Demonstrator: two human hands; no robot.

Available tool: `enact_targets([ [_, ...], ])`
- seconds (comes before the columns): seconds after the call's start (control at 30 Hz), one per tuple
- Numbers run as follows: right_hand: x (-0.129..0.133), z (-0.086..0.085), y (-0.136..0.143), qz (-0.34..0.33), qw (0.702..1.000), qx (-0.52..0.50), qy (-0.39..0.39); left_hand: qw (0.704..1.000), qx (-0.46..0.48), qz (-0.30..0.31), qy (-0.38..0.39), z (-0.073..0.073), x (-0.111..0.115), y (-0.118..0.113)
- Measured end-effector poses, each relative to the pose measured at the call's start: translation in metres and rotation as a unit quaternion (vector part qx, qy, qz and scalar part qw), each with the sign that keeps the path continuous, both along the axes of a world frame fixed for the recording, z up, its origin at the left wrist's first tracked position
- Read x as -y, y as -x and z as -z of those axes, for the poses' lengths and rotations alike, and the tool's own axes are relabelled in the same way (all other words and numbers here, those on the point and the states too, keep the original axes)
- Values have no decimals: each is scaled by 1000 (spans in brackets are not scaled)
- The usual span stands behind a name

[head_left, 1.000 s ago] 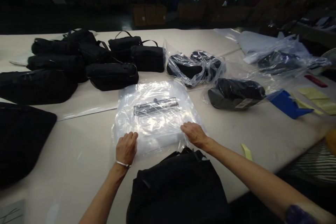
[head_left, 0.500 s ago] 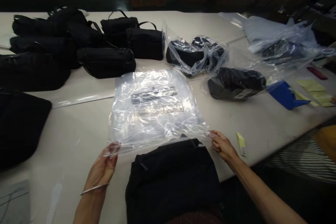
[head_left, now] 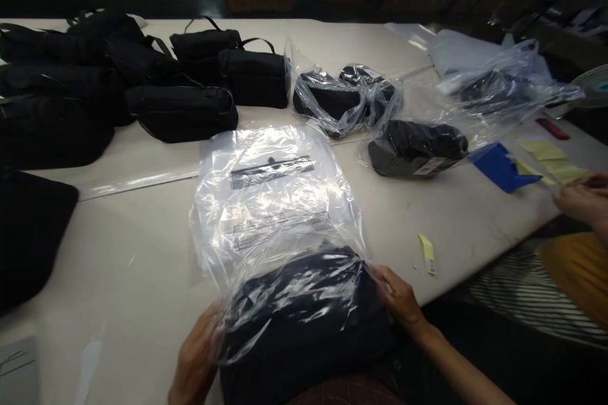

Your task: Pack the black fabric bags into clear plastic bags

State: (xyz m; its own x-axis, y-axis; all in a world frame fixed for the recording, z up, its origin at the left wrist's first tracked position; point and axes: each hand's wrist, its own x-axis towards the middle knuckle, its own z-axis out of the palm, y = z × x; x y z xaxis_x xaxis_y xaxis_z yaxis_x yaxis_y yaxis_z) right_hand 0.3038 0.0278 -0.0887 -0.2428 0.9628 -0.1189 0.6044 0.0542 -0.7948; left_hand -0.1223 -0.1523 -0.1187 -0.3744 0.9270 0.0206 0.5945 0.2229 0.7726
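Note:
A clear plastic bag (head_left: 285, 234) with printed boxes is drawn over the far part of a black fabric bag (head_left: 304, 354) at the table's near edge. My left hand (head_left: 197, 345) grips the plastic's edge at the left side of the black bag. On the right side, my right hand (head_left: 396, 297) has its fingers closed on the plastic's other edge. Under the upper plastic lies a stack of more flat clear bags (head_left: 275, 139). The near end of the black bag is uncovered, against my body.
Several black bags (head_left: 183, 112) stand at the back left. Black bags in clear plastic (head_left: 418, 145) lie at the back right. Near the right edge are a yellow slip (head_left: 427, 254), a blue piece (head_left: 503, 168) and another person's hands (head_left: 584, 199).
Both hands have come down and towards me, pulling the plastic bag's mouth over the black bag. Another person's hands have come further into view at the right.

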Motion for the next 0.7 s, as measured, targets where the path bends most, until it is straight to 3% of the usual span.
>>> enact_targets([
  [0.1, -13, 7, 11, -20, 997, 50, -50, 997, -68, 34, 8, 24, 0, -4],
  [0.17, -22, 5, 21, -24, 996, 64, -50, 995, -93, 29, 20, 27, -8, -7],
  [0.33, -6, -9, 32, -42, 997, 19, 65, 993, -30, 31, 107, 0, -18, -25],
  [0.43, 16, -14, 35, -1, 991, -53, 127, 978, 53, 6, 202, -15, -21, -37],
  [0.6, 30, -11, 35, 94, 969, -127, 190, 951, 114, 37, 286, -22, -18, -38],
  [0.7, 33, -6, 27, 117, 952, -112, 260, 952, 123, 28, 277, -21, -4, -36],
])
